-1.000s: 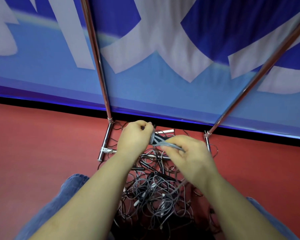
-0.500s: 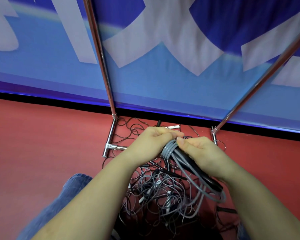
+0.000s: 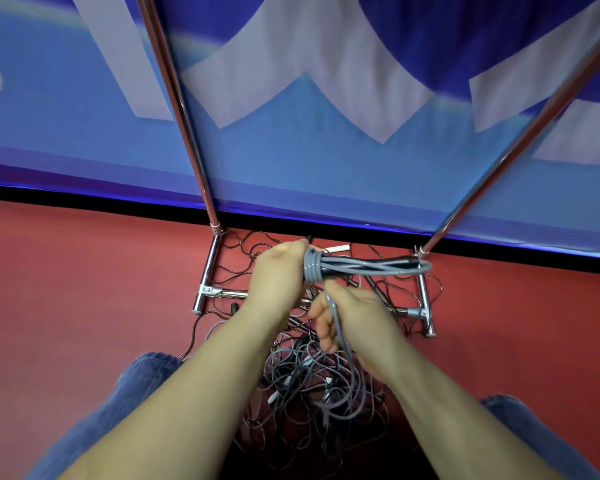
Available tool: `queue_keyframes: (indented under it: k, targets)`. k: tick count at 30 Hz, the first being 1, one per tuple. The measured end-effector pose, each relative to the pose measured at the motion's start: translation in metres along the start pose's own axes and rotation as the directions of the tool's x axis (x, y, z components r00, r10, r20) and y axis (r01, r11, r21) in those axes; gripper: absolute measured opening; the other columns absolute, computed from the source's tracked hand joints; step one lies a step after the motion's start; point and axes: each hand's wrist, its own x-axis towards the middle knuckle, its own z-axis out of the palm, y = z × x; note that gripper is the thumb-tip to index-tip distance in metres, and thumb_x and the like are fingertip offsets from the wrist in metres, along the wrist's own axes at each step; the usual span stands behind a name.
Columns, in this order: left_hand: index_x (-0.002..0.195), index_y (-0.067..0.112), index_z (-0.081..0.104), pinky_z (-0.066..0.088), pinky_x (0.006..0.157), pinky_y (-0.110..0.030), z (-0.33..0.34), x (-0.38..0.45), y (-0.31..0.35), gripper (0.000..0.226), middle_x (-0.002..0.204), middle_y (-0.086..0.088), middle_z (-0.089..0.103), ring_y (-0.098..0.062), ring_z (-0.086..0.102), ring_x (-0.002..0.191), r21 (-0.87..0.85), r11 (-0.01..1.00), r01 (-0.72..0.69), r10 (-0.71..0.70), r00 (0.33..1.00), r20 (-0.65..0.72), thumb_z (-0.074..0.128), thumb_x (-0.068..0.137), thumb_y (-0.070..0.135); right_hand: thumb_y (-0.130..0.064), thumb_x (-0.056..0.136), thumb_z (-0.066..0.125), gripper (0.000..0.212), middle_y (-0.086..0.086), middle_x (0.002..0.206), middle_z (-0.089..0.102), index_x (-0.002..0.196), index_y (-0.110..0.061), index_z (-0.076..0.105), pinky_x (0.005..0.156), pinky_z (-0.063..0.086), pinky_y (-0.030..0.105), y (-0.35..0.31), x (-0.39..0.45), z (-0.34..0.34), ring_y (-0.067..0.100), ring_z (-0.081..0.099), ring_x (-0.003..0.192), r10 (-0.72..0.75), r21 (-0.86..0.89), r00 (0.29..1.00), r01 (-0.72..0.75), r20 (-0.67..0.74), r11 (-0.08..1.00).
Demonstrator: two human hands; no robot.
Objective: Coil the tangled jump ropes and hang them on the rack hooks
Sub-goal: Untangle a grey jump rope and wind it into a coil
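Over red floor (image 3: 84, 306), left hand (image 3: 278, 275) grips coiled rope (image 3: 361, 266) (right hand (image 3: 357, 317) pinches its tail).

A red floor (image 3: 66, 306) is seen below, bordered at the back by a blue banner (image 3: 291, 161) printed with large pale shapes. Blue denim knees (image 3: 142, 379) are seen at the lower edge.

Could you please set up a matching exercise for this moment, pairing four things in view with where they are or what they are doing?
Things:
1. left hand
2. right hand
3. tangled pile of ropes
4. rack base

States:
A. lies on the red floor beneath the forearms
B. grips the wrapped end of the grey coiled rope
C. chrome tubes resting on the floor by the blue banner
D. holds the loose grey strand that trails down

Pairs: 1-B, 2-D, 3-A, 4-C
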Motion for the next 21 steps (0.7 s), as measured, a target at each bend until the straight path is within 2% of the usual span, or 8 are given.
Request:
queue_keyframes:
  k: [2,5,8,12,14,16,18,21]
  targets:
    - [0.07,0.022,0.062,0.039,0.055,-0.016,-0.005,0.001,0.0,0.027,0.057,0.012,0.054,0.0,0.046,0.049,0.085,0.993,-0.084,0.092,0.991,-0.097,0.051,0.093,0.015,-0.029,0.1,0.042,0.041,-0.001,0.044,0.051,0.072,-0.007,0.063,0.04,0.039,0.02,-0.003,-0.006,0.001,0.014,0.05,0.037,-0.065,-0.108,0.995,0.073,0.072,0.992]
    - [0.066,0.011,0.062,0.03,0.048,-0.022,-0.013,-0.002,0.003,0.033,0.052,0.006,0.046,-0.006,0.035,0.046,0.104,0.98,-0.17,0.189,0.957,-0.221,0.05,0.095,0.021,-0.033,0.094,0.053,0.034,0.004,0.051,0.053,0.077,-0.005,0.062,0.049,0.044,0.028,-0.005,-0.013,-0.004,0.011,0.051,0.045,-0.203,-0.42,0.968,0.247,0.148,0.874]
    - [0.061,0.014,0.057,0.028,0.051,-0.03,-0.018,-0.001,0.0,0.037,0.047,0.009,0.042,-0.009,0.033,0.048,0.227,0.953,-0.202,0.247,0.949,-0.196,0.05,0.095,0.026,-0.033,0.09,0.06,0.03,0.007,0.057,0.05,0.073,-0.008,0.062,0.052,0.037,0.032,-0.003,-0.012,-0.014,0.009,0.04,0.05,-0.402,-0.575,0.906,0.399,0.129,0.714]
    - [0.053,0.019,0.047,0.028,0.052,-0.031,-0.016,0.001,-0.004,0.041,0.039,0.007,0.038,-0.018,0.036,0.051,0.341,0.927,-0.157,0.2,0.975,-0.095,0.051,0.093,0.028,-0.031,0.084,0.068,0.009,-0.018,0.057,0.056,0.081,-0.024,0.073,0.054,0.038,0.015,-0.005,-0.006,-0.028,0.004,0.051,0.058,-0.503,-0.664,0.863,0.406,0.051,0.628]
    - [0.054,0.019,0.05,0.033,0.054,-0.032,-0.015,0.0,-0.005,0.038,0.044,0.006,0.044,-0.023,0.041,0.054,0.38,0.911,-0.161,0.186,0.982,-0.028,0.051,0.09,0.031,-0.032,0.083,0.069,0.007,-0.016,0.066,0.063,0.084,-0.028,0.075,0.062,0.046,0.021,-0.005,-0.004,-0.033,0.005,0.056,0.067,-0.509,-0.674,0.86,0.39,0.024,0.627]
    - [0.06,0.02,0.059,0.046,0.066,-0.036,-0.015,0.001,-0.006,0.032,0.06,0.001,0.061,-0.028,0.055,0.067,0.384,0.903,-0.193,0.18,0.981,0.071,0.049,0.083,0.039,-0.033,0.081,0.071,0.006,-0.01,0.075,0.066,0.083,-0.03,0.075,0.07,0.05,0.031,-0.006,-0.003,-0.037,0.007,0.06,0.073,-0.509,-0.65,0.861,0.387,-0.001,0.655]
    - [0.064,0.023,0.065,0.049,0.075,-0.038,-0.015,0.0,-0.005,0.029,0.071,0.001,0.067,-0.021,0.062,0.074,0.321,0.917,-0.238,0.183,0.964,0.192,0.053,0.085,0.038,-0.039,0.079,0.07,0.009,-0.013,0.076,0.065,0.082,-0.032,0.074,0.074,0.049,0.032,-0.007,-0.002,-0.041,0.006,0.06,0.076,-0.474,-0.659,0.88,0.358,0.002,0.662]
    - [0.067,0.02,0.069,0.045,0.072,-0.029,-0.019,-0.003,-0.002,0.029,0.063,0.012,0.063,-0.007,0.055,0.065,0.226,0.937,-0.266,0.185,0.928,0.324,0.057,0.094,0.02,-0.053,0.082,0.059,0.033,-0.016,0.05,0.052,0.066,-0.025,0.066,0.058,0.041,0.028,-0.007,-0.001,-0.045,0.003,0.047,0.052,-0.263,-0.725,0.963,0.226,0.064,0.651]
